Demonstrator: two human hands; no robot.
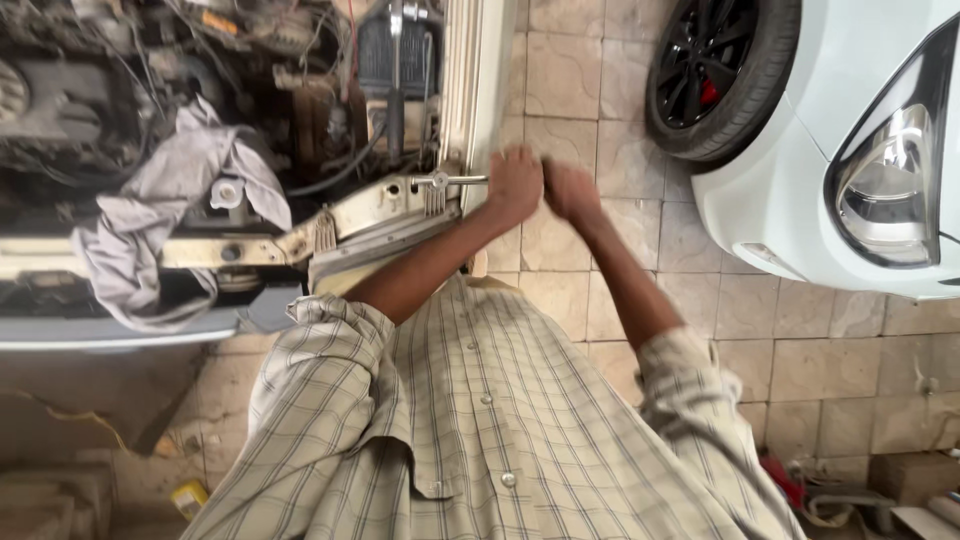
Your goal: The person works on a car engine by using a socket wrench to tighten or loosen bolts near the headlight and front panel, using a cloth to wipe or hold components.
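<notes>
My left hand [515, 185] is closed around the end of a metal ratchet wrench [450, 181]. The wrench head sits on a bolt on the pale front crossmember [370, 210] of a car with an open engine bay [150, 90]. My right hand [572, 190] is curled into a fist and pressed against the left hand. I cannot tell whether it also grips the handle. Both arms reach out from my checked shirt [480, 420].
A grey cloth [170, 205] lies over the engine bay's front edge, next to a white cap [226, 192]. A white car [850, 150] with a headlight [890, 190] and a black wheel [715, 70] stands at the right. The floor is tiled [800, 330], and clutter lies at the lower right [860, 490].
</notes>
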